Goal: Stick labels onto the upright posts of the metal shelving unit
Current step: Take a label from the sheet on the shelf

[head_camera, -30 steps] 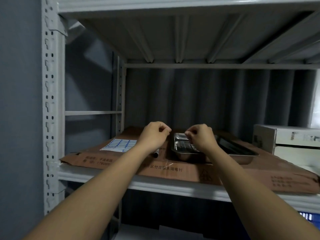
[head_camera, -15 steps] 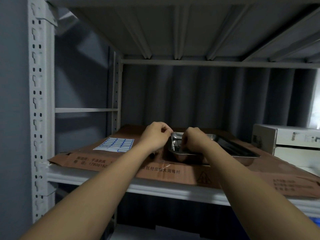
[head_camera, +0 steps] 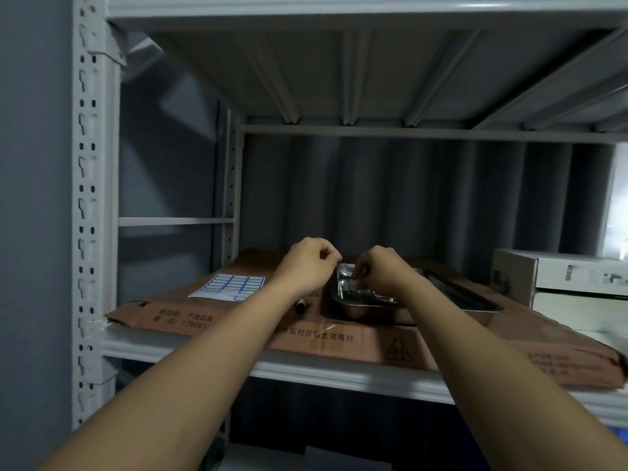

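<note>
Left hand [head_camera: 307, 266]: fingers curled, grip contents cannot tell. Right hand [head_camera: 377, 271]: fingertips pinched over metal tray [head_camera: 353, 297], contents unclear. Label sheet [head_camera: 229, 286] flat on cardboard [head_camera: 339, 338], left of hands. Front left post [head_camera: 89, 198] upright.

one label sheet [head_camera: 228, 287], one tray [head_camera: 360, 295], perhaps two boxes [head_camera: 564, 283]

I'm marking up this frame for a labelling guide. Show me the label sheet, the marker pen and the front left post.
label sheet [head_camera: 228, 287], head view, middle of the sheet
marker pen [head_camera: 301, 305], head view, its visible dark end
front left post [head_camera: 89, 205], head view, perforated front face
</note>
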`<state>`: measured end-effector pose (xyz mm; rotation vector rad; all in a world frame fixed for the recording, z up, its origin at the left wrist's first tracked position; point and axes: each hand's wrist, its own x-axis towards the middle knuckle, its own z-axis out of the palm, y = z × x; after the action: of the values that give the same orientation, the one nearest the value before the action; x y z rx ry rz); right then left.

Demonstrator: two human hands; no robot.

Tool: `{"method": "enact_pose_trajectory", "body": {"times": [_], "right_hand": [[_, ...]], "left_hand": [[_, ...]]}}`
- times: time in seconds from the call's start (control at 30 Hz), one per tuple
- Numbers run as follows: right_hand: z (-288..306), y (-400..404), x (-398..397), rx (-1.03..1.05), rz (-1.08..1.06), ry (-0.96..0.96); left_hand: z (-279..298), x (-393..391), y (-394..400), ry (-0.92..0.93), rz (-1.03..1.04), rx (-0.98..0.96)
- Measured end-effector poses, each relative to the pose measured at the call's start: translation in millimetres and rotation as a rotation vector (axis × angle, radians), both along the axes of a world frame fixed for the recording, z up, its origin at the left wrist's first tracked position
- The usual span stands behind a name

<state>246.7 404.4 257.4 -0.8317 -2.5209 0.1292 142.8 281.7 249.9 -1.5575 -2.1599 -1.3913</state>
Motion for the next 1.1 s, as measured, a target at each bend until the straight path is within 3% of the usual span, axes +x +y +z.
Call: {"method": "enact_pose_trajectory", "body": {"times": [0.6,0.8,1.1], "right_hand": [[-5,-9,2,-0.018,0.041,0.013],[3,-12,4,0.011,0.004,-0.028],[8,-29,4,0.016,0.013,-0.034]], "left_hand": [[-1,-3,-1,0.063,0.087,-0.057],[9,-10,-2,-0.063,0.140,0.033],[12,-5,-13,-0.018,0.203,0.024]]}}
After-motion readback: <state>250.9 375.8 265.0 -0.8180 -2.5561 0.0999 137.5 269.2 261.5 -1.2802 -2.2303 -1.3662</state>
